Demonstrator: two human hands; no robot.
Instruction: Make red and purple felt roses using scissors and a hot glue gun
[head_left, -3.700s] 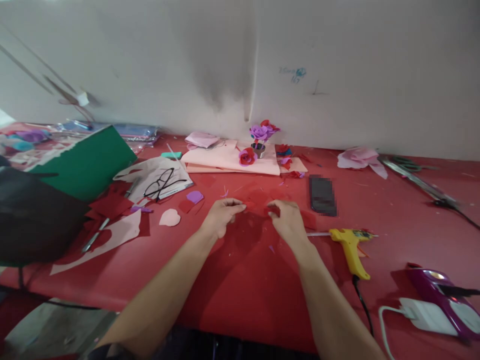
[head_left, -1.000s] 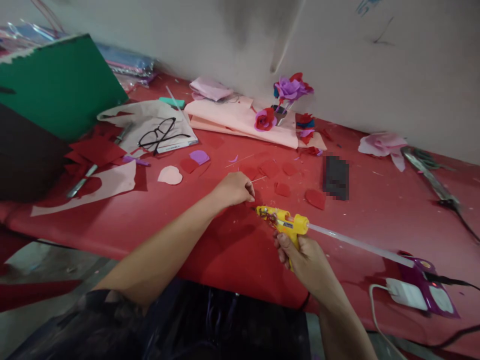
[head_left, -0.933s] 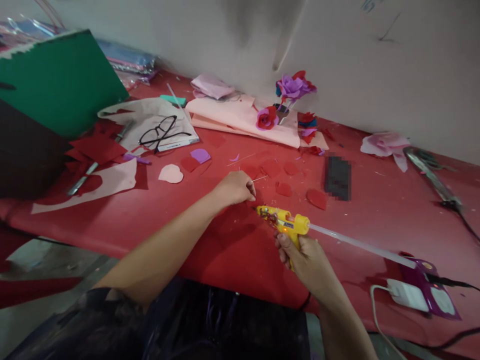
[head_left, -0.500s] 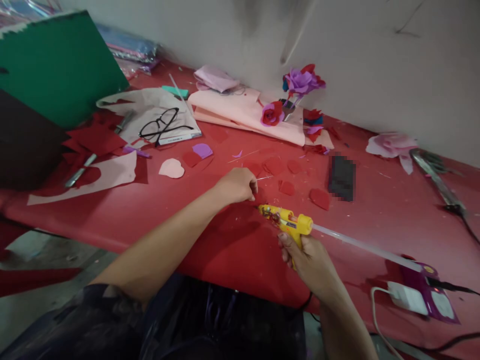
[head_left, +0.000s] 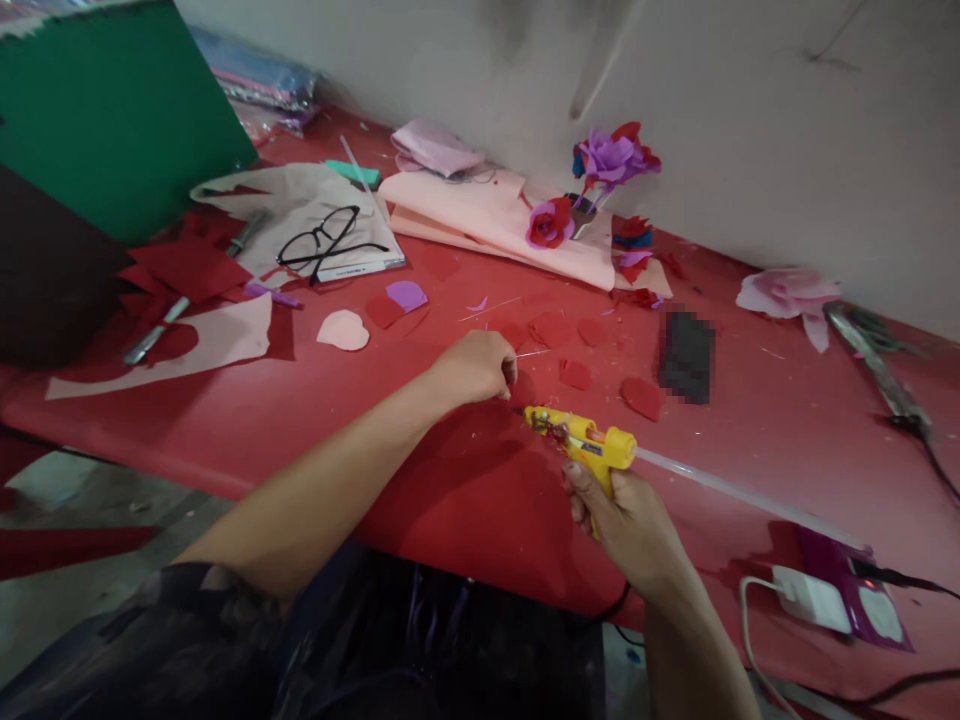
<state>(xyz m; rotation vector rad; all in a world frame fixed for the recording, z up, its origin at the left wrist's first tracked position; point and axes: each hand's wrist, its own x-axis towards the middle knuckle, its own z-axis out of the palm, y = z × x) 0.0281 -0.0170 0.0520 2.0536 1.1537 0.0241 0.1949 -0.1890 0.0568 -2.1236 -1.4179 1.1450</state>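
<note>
My left hand [head_left: 480, 368] is closed in a pinch over the red table. Between its fingertips is a red petal, mostly hidden by the fingers and hard to separate from the red surface. A thin pale strand [head_left: 534, 353] shows just beyond the knuckles; whether it is held I cannot tell. My right hand [head_left: 626, 515] grips the handle of a yellow glue gun [head_left: 600, 450], its nozzle pointing left, close to the left fingertips. A long clear glue stick [head_left: 720, 483] sticks out of the gun's back. Several red petals [head_left: 575, 374] lie flat beyond the hands.
A phone-like dark object [head_left: 687, 357] lies right of the petals. Glasses [head_left: 322, 243] rest on white material at left. Behind stand finished flowers [head_left: 615, 157] by folded pink sheets [head_left: 465, 225]. A purple power strip [head_left: 847, 590] with a white charger [head_left: 814, 598] sits at right.
Earlier both hands worked at red pieces while the glue gun lay on the table; now the right hand holds it. Over the last second the gun has drawn slightly rightward, away from the left fingertips.
</note>
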